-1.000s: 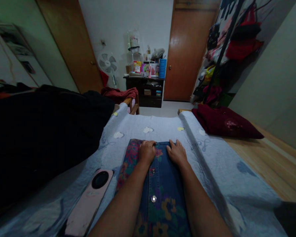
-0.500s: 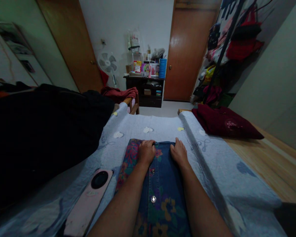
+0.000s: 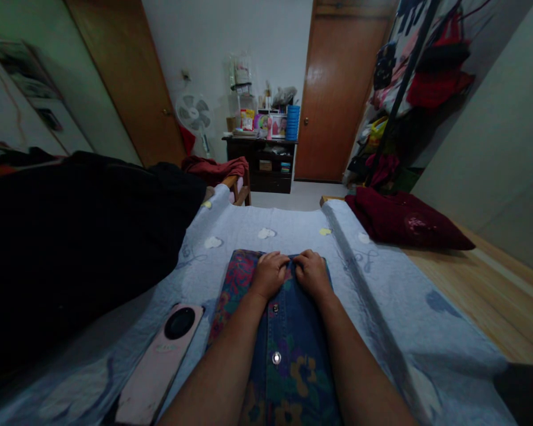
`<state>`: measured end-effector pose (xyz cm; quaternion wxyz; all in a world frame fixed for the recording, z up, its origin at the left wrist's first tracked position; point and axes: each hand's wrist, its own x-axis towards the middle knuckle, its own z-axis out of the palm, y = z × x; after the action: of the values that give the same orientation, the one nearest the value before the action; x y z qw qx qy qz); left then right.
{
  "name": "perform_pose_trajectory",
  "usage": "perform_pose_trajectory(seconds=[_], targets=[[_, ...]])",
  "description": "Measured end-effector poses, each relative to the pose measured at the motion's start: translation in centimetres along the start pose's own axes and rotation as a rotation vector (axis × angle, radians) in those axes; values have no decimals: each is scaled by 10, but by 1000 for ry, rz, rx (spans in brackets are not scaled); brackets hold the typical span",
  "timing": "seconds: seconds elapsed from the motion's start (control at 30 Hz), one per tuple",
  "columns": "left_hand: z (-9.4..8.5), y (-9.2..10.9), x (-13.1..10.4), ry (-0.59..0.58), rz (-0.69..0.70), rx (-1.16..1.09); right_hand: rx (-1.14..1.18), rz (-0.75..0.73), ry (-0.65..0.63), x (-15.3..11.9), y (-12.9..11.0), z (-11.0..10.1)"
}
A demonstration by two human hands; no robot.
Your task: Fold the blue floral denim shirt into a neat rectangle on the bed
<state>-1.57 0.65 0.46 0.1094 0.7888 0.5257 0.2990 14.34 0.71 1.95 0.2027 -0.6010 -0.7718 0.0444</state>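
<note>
A folded blue denim shirt with a flower print and metal buttons lies on the bedsheet in front of me. My left hand is at its far edge, left of the button strip, with the fingers curled onto the cloth. Close beside it, my right hand holds the same edge, also with bent fingers. The two hands almost meet at the middle. Some fingertips are hidden in the cloth. To the left of the shirt rests a pink phone, its round black camera facing up.
A dark heap of clothing covers the left of the bed. The pale blue sheet lies under everything. A folded maroon garment sits at the right by a wooden board. Beyond stand a fan and a dark cabinet.
My right hand has moved left from the shirt's far right corner to near the middle. My left hand has shifted slightly to the right. The shirt stays in place.
</note>
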Motion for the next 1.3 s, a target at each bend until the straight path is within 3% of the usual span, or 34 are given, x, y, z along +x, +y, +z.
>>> perform_pose_trajectory(seconds=[0.3,0.67,1.3], targets=[[8,-5,-1,-41,30,111,-83,35,-7,-3,-2,0],[6,2,-2,-107,-31,234,-82,63,-85,-4,3,6],[7,4,-2,-95,-65,298,-125,141,-181,-2,10,5]])
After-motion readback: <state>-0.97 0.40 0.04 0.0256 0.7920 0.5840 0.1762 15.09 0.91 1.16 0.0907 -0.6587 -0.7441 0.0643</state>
